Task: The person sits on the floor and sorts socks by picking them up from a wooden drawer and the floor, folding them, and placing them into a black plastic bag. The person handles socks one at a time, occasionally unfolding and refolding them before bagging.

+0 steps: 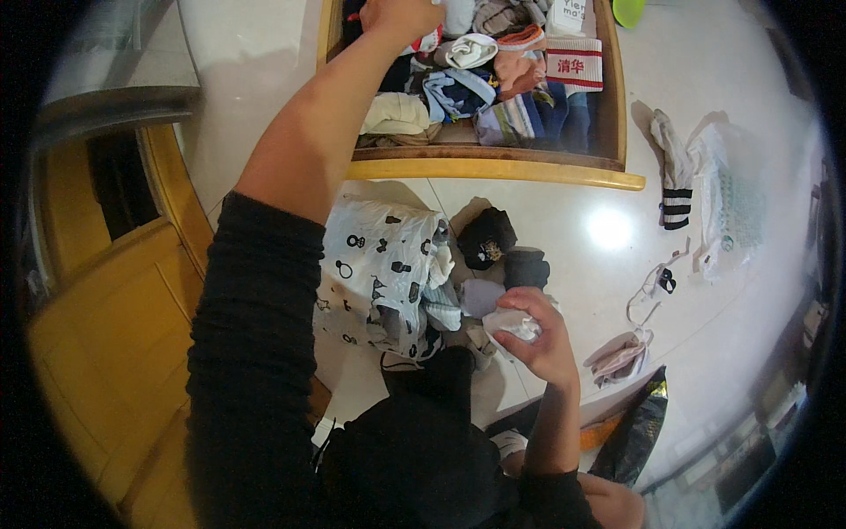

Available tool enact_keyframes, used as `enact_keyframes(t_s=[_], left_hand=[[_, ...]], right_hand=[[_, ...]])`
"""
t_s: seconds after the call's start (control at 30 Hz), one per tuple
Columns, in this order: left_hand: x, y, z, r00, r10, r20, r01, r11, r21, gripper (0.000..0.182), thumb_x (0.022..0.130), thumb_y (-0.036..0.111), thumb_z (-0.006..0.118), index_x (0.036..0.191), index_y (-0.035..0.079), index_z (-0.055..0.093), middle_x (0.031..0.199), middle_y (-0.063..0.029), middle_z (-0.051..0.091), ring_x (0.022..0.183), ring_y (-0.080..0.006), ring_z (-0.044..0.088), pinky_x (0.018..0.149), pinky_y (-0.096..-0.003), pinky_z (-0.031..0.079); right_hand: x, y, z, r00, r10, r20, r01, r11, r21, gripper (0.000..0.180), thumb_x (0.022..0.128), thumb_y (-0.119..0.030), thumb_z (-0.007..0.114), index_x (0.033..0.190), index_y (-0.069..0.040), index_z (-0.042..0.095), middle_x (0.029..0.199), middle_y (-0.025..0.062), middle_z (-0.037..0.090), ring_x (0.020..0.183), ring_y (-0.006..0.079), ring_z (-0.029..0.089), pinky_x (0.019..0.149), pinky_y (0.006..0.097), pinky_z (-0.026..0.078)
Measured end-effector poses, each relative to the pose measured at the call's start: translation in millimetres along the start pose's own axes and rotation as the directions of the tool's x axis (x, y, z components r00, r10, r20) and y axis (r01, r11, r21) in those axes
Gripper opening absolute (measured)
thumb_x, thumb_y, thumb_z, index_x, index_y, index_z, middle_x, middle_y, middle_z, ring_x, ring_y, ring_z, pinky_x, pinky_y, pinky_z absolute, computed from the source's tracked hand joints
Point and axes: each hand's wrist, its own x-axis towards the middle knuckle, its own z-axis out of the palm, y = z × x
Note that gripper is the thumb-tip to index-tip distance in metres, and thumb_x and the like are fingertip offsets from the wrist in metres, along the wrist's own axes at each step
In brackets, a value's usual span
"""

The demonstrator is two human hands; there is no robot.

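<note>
My left hand (402,18) reaches into the far left part of a wooden drawer (496,166) filled with rolled and folded socks; its fingers are partly cut off by the top edge. Just beside it lie a rolled white sock (470,51) and an orange sock (519,69). My right hand (538,337) holds a white bundle (514,324), apparently rolled fabric, above the floor. Close to that hand are a grey-lilac roll (481,297), a dark roll (527,267) and a black bundle (488,238). A printed white plastic bag (377,264) lies left of them, with socks at its opening.
On the floor at right lie a grey sock with black stripes (674,172), a clear plastic bag (727,198), a white cord (651,297) and a pinkish folded cloth (621,360). A black package (634,430) is at lower right. Yellow wooden furniture (119,317) stands at left.
</note>
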Motion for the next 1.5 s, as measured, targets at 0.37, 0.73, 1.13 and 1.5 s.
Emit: enact_keyframes(t_s=[0.37,0.73,1.13,1.5], left_hand=[[-13,6,12,0.932,0.362,0.022,-0.342,0.856,0.387,0.023,0.086,0.013,0.050,0.101,0.003,0.064,0.091,-0.0198,0.070,0.084,-0.0366,0.070,0.068,-0.0468,0.056],[-21,-30,-41,0.804,0.387,0.451,0.372,0.264,-0.890,0.044,0.099,0.044,0.049,0.099,0.004,0.066,0.081,-0.0102,0.069,0.066,-0.0155,0.062,0.060,-0.0269,0.048],[17,16,15,0.909,0.199,-0.367,-0.211,0.978,0.009,0.024,0.079,0.015,0.066,0.101,0.006,0.069,0.098,-0.0174,0.066,0.092,-0.0368,0.063,0.077,-0.0441,0.051],[5,10,9,0.854,0.504,-0.128,-0.514,0.856,-0.054,0.039,0.080,0.004,0.059,0.118,0.009,0.065,0.110,-0.0193,0.064,0.104,-0.0371,0.060,0.089,-0.0422,0.048]], right_hand=[[-7,-4,-7,0.983,0.027,-0.180,0.018,0.970,0.244,0.040,0.074,-0.012,0.076,0.111,-0.004,0.065,0.117,0.0098,0.059,0.109,0.0221,0.056,0.096,0.0332,0.042],[-20,-6,-9,0.960,0.131,-0.250,0.000,0.886,0.463,0.044,0.075,-0.026,0.075,0.112,-0.003,0.065,0.119,0.0095,0.056,0.109,0.0201,0.054,0.096,0.0323,0.040],[-18,-11,-5,0.950,0.133,-0.284,0.083,0.765,0.638,0.057,0.080,-0.024,0.071,0.128,0.000,0.054,0.118,0.0107,0.059,0.107,0.0210,0.058,0.095,0.0331,0.046],[2,-6,-13,0.888,0.019,-0.460,0.269,0.790,0.552,0.099,0.070,0.005,0.076,0.151,-0.007,0.022,0.140,0.0137,0.045,0.126,0.0248,0.049,0.106,0.0385,0.041]])
